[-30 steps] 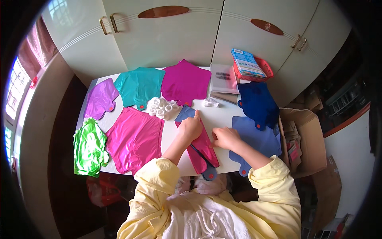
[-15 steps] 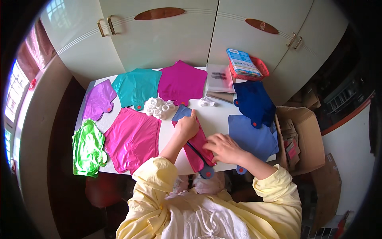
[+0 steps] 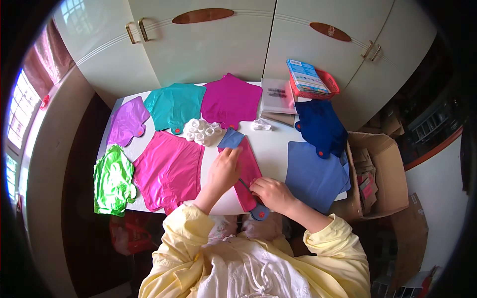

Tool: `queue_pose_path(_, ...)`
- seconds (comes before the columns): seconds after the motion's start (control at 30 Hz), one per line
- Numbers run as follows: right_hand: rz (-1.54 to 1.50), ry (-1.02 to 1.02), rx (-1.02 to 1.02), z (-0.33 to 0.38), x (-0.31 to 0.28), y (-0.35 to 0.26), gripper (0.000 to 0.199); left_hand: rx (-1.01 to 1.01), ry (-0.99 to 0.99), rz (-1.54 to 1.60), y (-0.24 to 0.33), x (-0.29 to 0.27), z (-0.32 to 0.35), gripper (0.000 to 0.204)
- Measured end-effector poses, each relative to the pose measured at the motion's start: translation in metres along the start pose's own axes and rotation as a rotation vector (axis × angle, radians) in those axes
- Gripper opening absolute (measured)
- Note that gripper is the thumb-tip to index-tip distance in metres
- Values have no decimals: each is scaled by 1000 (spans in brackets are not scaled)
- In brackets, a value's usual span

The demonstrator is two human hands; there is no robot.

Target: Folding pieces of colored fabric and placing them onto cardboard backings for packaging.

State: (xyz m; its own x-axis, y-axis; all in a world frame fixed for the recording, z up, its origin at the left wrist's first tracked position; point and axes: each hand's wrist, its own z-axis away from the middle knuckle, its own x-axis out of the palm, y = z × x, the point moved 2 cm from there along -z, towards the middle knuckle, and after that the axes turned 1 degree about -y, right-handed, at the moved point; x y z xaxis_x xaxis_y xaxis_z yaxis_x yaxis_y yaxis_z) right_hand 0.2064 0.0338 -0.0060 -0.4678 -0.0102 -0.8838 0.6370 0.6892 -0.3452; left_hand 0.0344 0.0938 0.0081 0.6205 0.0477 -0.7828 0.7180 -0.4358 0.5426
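A long folded strip of thin pink sheet [image 3: 250,160] lies lengthwise in front of me. Blue-grey material shows at its far end [image 3: 231,139], and a round blue-grey tab [image 3: 259,212] with a red dot sticks out over the table's near edge. My left hand [image 3: 224,170] is closed on the strip's left side, fingers bent over the pink surface. From the right, my right hand [image 3: 272,193] pinches the strip near its lower end. Between the two hands runs a narrow dark edge, partly covered by my fingers.
Flat shiny pieces surround the strip: pink [image 3: 169,169], green [image 3: 113,181], purple [image 3: 126,120], teal [image 3: 174,107], magenta [image 3: 231,102], navy [image 3: 323,126] and blue-grey [image 3: 315,174]. White rings [image 3: 201,131] are heaped beyond it. A red basket [image 3: 327,82] and cardboard box [image 3: 385,174] stand right.
My left hand has drawn nearer, its finger no longer pointing away. My right hand has moved slightly left, its spread fingers closing onto the strip's edge. The view has shifted slightly.
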Motion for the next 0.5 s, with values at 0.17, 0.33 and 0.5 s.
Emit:
queue_pose_path(0.17, -38, 66, 39, 3, 4, 0, 13, 131, -96, -121, 4, -12, 71, 36)
queue_pose_path(0.33, -69, 69, 76, 1, 2, -1, 22, 191, -97, -210, 10, 1, 89, 43)
queue_pose_path(0.5, -88, 76, 121, -1, 1, -7, 31, 172, -143, -196, 14, 2, 87, 51)
